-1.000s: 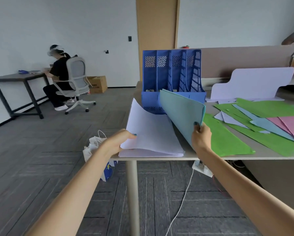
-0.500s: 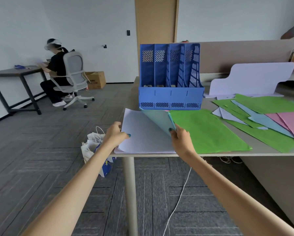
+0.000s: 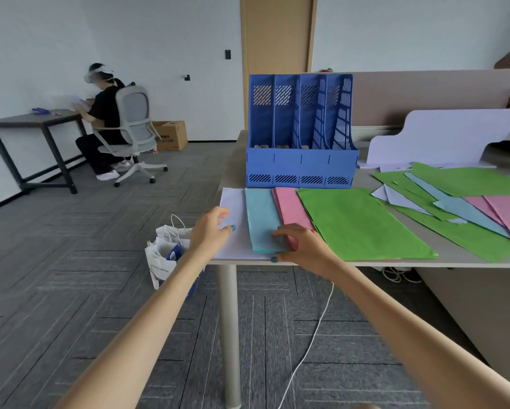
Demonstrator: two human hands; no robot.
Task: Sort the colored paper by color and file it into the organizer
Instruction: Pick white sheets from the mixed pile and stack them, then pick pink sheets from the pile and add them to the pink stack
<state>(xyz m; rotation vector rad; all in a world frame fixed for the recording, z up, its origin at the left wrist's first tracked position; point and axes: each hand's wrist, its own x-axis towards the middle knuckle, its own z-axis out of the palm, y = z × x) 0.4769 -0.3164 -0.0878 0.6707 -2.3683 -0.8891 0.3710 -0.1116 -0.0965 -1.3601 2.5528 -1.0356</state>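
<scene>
Sorted stacks along the near counter (image 3: 236,160) edge, side by side and overlapping: pale lavender sheets (image 3: 233,202), light-blue sheets (image 3: 261,214), pink sheets (image 3: 292,208), green sheets (image 3: 360,225). Thin, matte, rectangular, lying flat.
Left hand (image 3: 211,231): relaxed, gripping nothing, thumb and fingers (image 3: 221,212) resting on the lavender sheets, likely to pin them.
Right hand (image 3: 304,246): spread, arched, pressing the light-blue sheets' near end, probably to square them.
Blue plastic organizer (image 3: 302,160), 12 o'clock: upright, four perforated slots, no paper visible inside.
Unsorted mixed sheets (image 3: 469,199), 2 o'clock: criss-crossed.
</scene>
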